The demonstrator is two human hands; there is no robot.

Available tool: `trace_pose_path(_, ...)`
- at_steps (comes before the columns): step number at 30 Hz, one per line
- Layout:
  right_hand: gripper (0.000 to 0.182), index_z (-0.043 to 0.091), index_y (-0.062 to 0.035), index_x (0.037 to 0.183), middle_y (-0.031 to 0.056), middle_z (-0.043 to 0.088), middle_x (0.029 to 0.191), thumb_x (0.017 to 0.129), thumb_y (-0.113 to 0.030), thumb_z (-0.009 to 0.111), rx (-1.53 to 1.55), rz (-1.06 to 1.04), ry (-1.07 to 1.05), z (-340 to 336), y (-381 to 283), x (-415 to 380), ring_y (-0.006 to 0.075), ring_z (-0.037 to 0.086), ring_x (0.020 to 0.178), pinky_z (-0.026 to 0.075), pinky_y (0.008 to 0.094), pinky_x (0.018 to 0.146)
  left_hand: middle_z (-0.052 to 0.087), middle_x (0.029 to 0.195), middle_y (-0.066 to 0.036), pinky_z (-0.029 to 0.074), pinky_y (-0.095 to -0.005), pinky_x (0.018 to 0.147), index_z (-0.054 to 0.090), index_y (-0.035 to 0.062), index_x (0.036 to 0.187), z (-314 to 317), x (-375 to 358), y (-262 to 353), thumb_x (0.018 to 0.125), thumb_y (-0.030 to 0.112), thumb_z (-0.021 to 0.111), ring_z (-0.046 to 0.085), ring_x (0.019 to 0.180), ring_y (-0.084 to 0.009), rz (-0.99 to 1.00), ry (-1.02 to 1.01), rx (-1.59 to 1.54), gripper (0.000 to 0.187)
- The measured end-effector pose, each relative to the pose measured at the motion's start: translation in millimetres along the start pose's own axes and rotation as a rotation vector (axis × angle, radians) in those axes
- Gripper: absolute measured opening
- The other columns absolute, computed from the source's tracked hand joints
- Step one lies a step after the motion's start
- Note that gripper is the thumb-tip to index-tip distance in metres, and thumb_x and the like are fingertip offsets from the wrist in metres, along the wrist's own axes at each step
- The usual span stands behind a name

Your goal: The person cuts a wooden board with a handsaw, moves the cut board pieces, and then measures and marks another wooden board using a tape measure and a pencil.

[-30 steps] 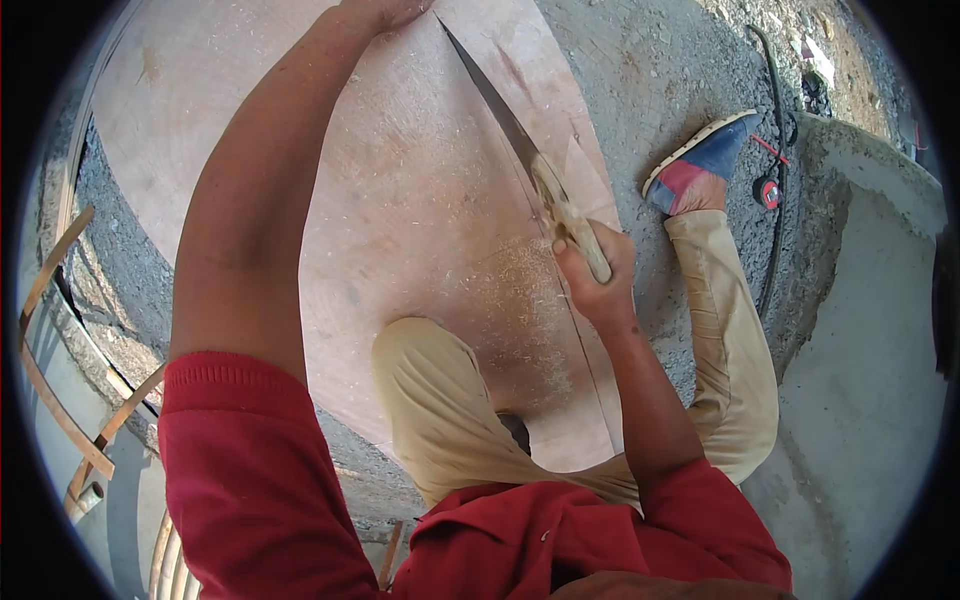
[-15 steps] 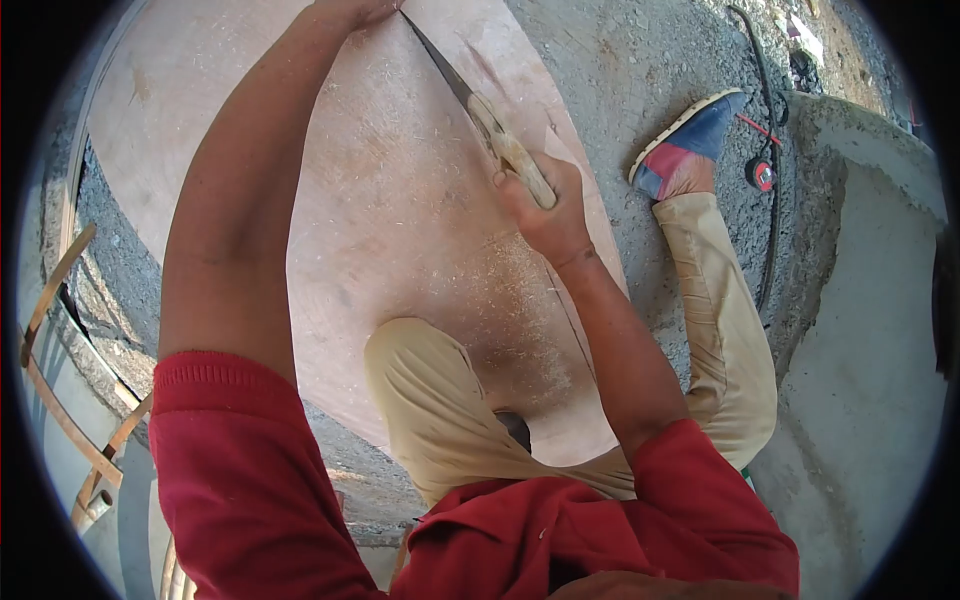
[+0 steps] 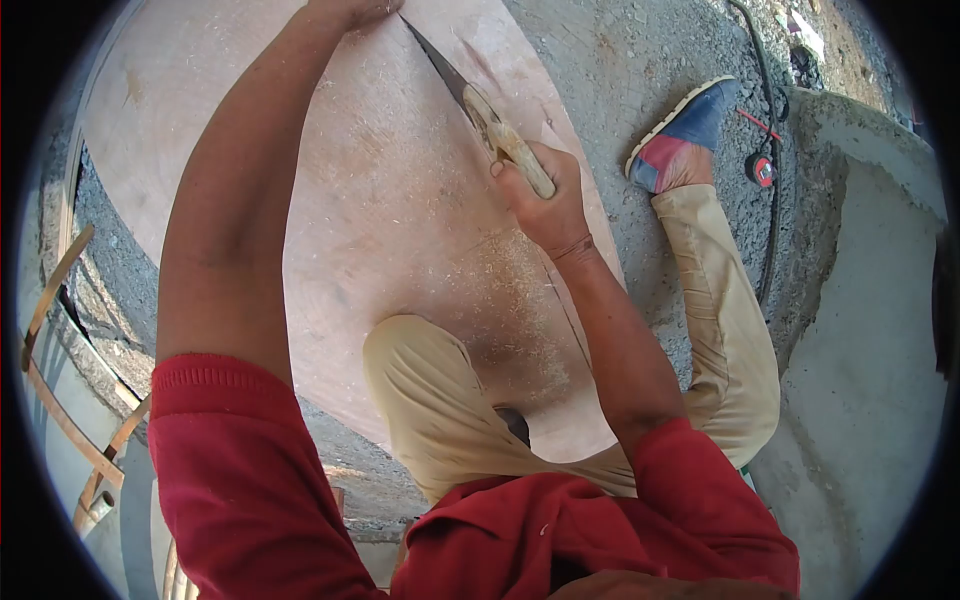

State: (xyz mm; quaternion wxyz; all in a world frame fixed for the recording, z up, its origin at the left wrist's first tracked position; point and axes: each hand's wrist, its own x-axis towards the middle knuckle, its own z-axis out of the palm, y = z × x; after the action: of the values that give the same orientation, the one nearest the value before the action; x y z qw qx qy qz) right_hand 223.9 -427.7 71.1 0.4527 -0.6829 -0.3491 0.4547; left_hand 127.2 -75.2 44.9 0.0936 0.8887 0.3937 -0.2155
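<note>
My right hand (image 3: 550, 205) is wrapped round the pale wooden handle of a handsaw (image 3: 508, 142). The saw's dark, narrow blade points up and to the left across a large sheet of plywood (image 3: 390, 215). At the top edge of the view, my left hand (image 3: 355, 10) is near the far end of the blade. The frame cuts most of it off, so its fingers do not show clearly. Sawdust is scattered over the sheet, and a dark line runs along it near my right forearm. My bent knee (image 3: 420, 365) rests on the plywood.
My shod foot (image 3: 685, 135) is on rough ground right of the sheet. Beyond it lie a red and black tape measure (image 3: 762, 170) and a dark hose (image 3: 770, 240). A concrete ledge (image 3: 870, 290) stands at the right, and wooden strips (image 3: 70, 420) at the left.
The view has shifted slightly. My right hand and the saw handle appear a little higher in the frame, as does my foot. The grip on the saw is the same.
</note>
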Motion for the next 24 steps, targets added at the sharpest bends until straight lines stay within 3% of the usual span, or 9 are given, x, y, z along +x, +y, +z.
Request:
trace_pose_path(2, 0.019, 0.06, -0.0002, 0.077, 0.0013, 0.054, 0.059, 0.09, -0.011, 0.069, -0.024, 0.0, -0.025, -5.3, -6.9, -12.0, 0.007, 0.047, 0.057, 0.041, 0.0296, 0.052, 0.041, 0.16, -0.006, 0.029, -0.0624, 0.121, 0.045, 0.0103, 0.152, 2.4, -1.1, 0.3, 0.097, 0.028, 0.058, 0.029, 0.152, -0.0312, 0.001, 0.012, -0.029, 0.059)
trace_pose_path(7, 0.016, 0.065, 0.0018, 0.078, 0.0047, 0.057, 0.061, 0.085, -0.012, 0.069, -0.165, 0.142, -0.024, -68.6, -39.5, -166.8, 0.0106, 0.056, 0.056, 0.046, 0.031, 0.054, 0.041, 0.16, -0.006, 0.027, -0.0649, 0.121, 0.045, 0.0099, 0.152, -1.0, -8.5, 2.2, 0.097, 0.025, 0.058, 0.027, 0.153, -0.0307, 0.009, 0.009, -0.047, 0.059)
trace_pose_path(9, 0.017, 0.064, 0.0019, 0.077, 0.0046, 0.058, 0.061, 0.085, -0.012, 0.07, -0.149, 0.068, 0.0, -68.8, -23.7, -167.9, 0.0103, 0.057, 0.056, 0.046, 0.0311, 0.053, 0.041, 0.16, -0.006, 0.027, -0.067, 0.12, 0.045, 0.0102, 0.152, 7.0, -0.9, -3.4, 0.096, 0.027, 0.059, 0.026, 0.154, -0.0308, 0.009, 0.035, -0.027, 0.06)
trace_pose_path(11, 0.02, 0.062, 0.0007, 0.076, 0.003, 0.056, 0.06, 0.089, -0.013, 0.068, -0.073, 0.164, -0.02, -32.4, -12.2, -84.1, 0.0078, 0.052, 0.058, 0.044, 0.0302, 0.053, 0.041, 0.16, -0.006, 0.026, -0.069, 0.119, 0.045, 0.0102, 0.152, 4.6, -5.9, 6.7, 0.095, 0.03, 0.06, 0.026, 0.154, -0.0312, -0.02, 0.017, -0.003, 0.062)
trace_pose_path(13, 0.02, 0.06, 0.0, 0.077, 0.0015, 0.052, 0.06, 0.09, -0.013, 0.069, 0.0, 0.013, 0.025, 3.7, 2.1, 4.2, 0.0072, 0.046, 0.058, 0.04, 0.0305, 0.052, 0.04, 0.161, -0.006, 0.025, -0.0705, 0.119, 0.045, 0.0103, 0.152, -2.1, -6.9, 10.1, 0.094, 0.033, 0.061, 0.025, 0.154, -0.0316, -0.029, 0.029, 0.005, 0.065)
trace_pose_path(16, 0.019, 0.061, -0.0006, 0.078, 0.0019, 0.052, 0.06, 0.09, -0.013, 0.069, -0.025, 0.056, -0.033, -5.3, -1.5, -18.1, 0.007, 0.047, 0.058, 0.041, 0.0302, 0.053, 0.039, 0.162, -0.006, 0.024, -0.0713, 0.119, 0.045, 0.0104, 0.152, -2.7, -11.4, 9.6, 0.094, 0.036, 0.061, 0.024, 0.155, -0.032, -0.016, 0.025, -0.012, 0.066)
trace_pose_path(20, 0.016, 0.064, 0.0004, 0.076, 0.0052, 0.059, 0.061, 0.084, -0.012, 0.071, -0.16, 0.228, -0.06, -75.4, -33.2, -167.6, 0.0107, 0.058, 0.056, 0.047, 0.0312, 0.055, 0.038, 0.163, -0.005, 0.023, -0.0712, 0.12, 0.044, 0.0112, 0.153, 6.7, -9.2, 3.8, 0.096, 0.036, 0.059, 0.023, 0.155, -0.0319, -0.038, 0.062, 0.01, 0.064)
trace_pose_path(23, 0.029, 0.071, 0.0077, 0.1, 0.0028, 0.06, 0.066, 0.086, -0.018, 0.066, -0.233, 0.122, -0.064, -75.4, -19.2, -174.7, 0.0081, 0.057, 0.061, 0.045, 0.0264, 0.057, 0.037, 0.164, -0.005, 0.022, -0.0713, 0.12, 0.043, 0.0115, 0.154, 15.2, -4.6, -2.8, 0.097, 0.034, 0.057, 0.021, 0.156, -0.0316, -0.036, 0.101, 0.011, 0.062)
trace_pose_path(24, 0.026, 0.07, 0.0067, 0.097, 0.0022, 0.058, 0.065, 0.087, -0.017, 0.066, -0.176, 0.126, -0.016, -53.9, -12.0, -137.3, 0.0068, 0.054, 0.061, 0.044, 0.0265, 0.055, 0.037, 0.164, -0.005, 0.022, -0.0712, 0.12, 0.043, 0.0115, 0.154, 16.9, -4.6, 1.2, 0.098, 0.034, 0.056, 0.021, 0.156, -0.0315, -0.021, 0.097, 0.017, 0.062)
